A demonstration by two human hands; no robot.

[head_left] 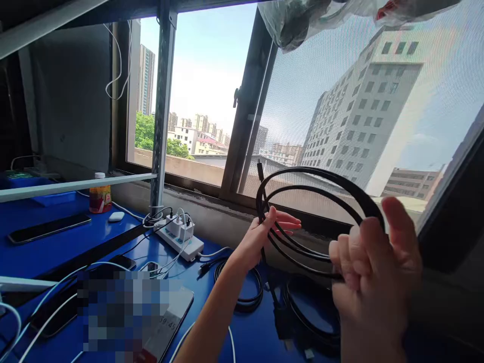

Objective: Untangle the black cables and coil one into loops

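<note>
A black cable [317, 176] is looped into a coil of several turns and held up in front of the window. My left hand [264, 234] pinches the coil's left side, thumb over the strands, with one plug end sticking up above it. My right hand [372, 262] grips the coil's right side, fingers curled around the strands. A loose end of the cable hangs down toward the blue table [245, 338].
More coiled black cables [245, 295] lie on the table below my hands. A white power strip [179, 237] with chargers sits to the left, with white wires, phones [49, 228], an orange bottle [100, 194] and a metal shelf post [162, 111]. The window frame [245, 116] is close behind.
</note>
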